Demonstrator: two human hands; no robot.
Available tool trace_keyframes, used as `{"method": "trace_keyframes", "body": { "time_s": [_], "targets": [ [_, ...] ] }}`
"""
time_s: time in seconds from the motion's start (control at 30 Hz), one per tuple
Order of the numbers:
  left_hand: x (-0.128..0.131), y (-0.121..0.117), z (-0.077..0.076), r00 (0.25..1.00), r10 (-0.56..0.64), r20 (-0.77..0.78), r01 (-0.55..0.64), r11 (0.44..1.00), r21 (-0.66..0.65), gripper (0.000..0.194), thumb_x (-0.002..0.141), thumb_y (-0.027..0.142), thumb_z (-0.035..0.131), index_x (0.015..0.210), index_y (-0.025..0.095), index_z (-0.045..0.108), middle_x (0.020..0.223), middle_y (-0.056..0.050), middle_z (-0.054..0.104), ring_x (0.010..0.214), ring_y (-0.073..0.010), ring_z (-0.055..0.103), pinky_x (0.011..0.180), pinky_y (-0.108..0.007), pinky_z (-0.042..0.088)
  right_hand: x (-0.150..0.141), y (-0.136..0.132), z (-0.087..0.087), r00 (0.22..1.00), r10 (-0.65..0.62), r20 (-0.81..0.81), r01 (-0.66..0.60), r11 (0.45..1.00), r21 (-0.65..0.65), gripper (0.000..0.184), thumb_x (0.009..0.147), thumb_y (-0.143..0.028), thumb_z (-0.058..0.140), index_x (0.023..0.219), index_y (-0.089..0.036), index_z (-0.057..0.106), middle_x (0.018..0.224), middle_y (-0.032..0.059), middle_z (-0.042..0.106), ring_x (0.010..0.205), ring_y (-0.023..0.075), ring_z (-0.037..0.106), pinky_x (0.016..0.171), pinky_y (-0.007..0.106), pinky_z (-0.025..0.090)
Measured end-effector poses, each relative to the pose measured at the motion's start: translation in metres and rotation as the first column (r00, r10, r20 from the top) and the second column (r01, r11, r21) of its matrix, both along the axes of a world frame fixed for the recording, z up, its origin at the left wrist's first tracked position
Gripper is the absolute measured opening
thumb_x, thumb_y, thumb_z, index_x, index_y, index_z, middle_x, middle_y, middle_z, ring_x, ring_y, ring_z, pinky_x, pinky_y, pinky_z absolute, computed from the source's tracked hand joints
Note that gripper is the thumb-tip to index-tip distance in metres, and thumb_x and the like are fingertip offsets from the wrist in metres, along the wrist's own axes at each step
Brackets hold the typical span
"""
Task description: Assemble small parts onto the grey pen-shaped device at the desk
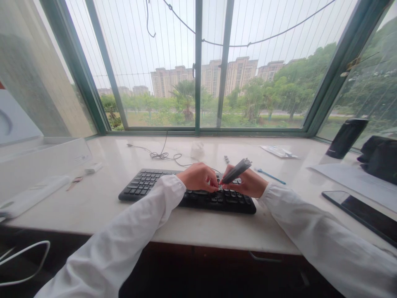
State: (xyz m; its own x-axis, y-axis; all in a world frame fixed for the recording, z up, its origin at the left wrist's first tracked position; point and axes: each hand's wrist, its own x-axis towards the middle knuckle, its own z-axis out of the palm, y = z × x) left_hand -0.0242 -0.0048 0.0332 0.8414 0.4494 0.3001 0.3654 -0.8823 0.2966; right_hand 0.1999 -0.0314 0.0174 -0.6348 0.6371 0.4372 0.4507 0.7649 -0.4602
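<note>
A black keyboard [142, 185] lies on the pale tabletop in front of me. My right hand [252, 183] is closed round a thick, dark grey pen-shaped tool [237, 171], whose exact kind I cannot make out. It leans up to the right, with its lower end down at the keys on the keyboard's right part. Close beside that end, my left hand [198, 177] rests over the keyboard with its fingers pinched together. Whatever those fingertips hold is too small to tell. Both hands cover part of the keys.
A thin cable [159, 155] lies coiled behind the keyboard. To the right are a blue stick-like tool [271, 176], a small white packet [279, 151], a phone [362, 213], paper [366, 182] and a black cylinder [346, 138]. A white box [34, 194] stands left; windows rise behind.
</note>
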Motion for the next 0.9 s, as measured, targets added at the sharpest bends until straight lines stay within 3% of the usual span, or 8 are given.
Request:
{"method": "trace_keyframes", "body": {
  "time_s": [0.27,0.5,0.9],
  "targets": [
    [-0.002,0.0023,-0.0007,0.999,-0.031,-0.022,0.03,0.997,-0.067,0.01,0.073,0.025,0.07,0.078,0.018,0.076,0.069,0.0,0.068,0.059,-0.0075,0.053,0.058,-0.018,0.036,-0.0015,0.0014,-0.0056,1.0,-0.002,0.007,0.002,0.999,-0.036,0.023,0.083,-0.04,0.065,0.092,-0.018,0.063,0.08,0.0033,0.072,0.07,0.0162,0.069,0.065,0.023,0.051],
    [-0.003,0.0032,0.0003,0.994,-0.071,0.081,0.076,0.995,-0.062,0.018,0.078,0.032,0.066,0.081,0.017,0.075,0.071,-0.001,0.068,0.058,-0.0072,0.051,0.058,-0.018,0.038,-0.0021,0.0008,-0.0062,1.0,-0.013,0.018,0.014,0.998,-0.064,0.022,0.083,-0.033,0.065,0.1,-0.02,0.061,0.081,0.0018,0.073,0.075,0.0163,0.07,0.068,0.021,0.051],
    [-0.0013,0.001,-0.0033,0.993,-0.049,0.106,0.06,0.993,-0.098,0.006,0.068,0.019,0.07,0.072,0.015,0.07,0.068,0.002,0.064,0.059,-0.0062,0.048,0.058,-0.017,0.036,-0.0044,-0.0054,0.0003,0.999,0.002,0.043,0.001,0.997,-0.079,0.028,0.085,-0.039,0.062,0.104,-0.02,0.061,0.083,0.0019,0.074,0.076,0.0169,0.07,0.069,0.022,0.051]
  ]
}}
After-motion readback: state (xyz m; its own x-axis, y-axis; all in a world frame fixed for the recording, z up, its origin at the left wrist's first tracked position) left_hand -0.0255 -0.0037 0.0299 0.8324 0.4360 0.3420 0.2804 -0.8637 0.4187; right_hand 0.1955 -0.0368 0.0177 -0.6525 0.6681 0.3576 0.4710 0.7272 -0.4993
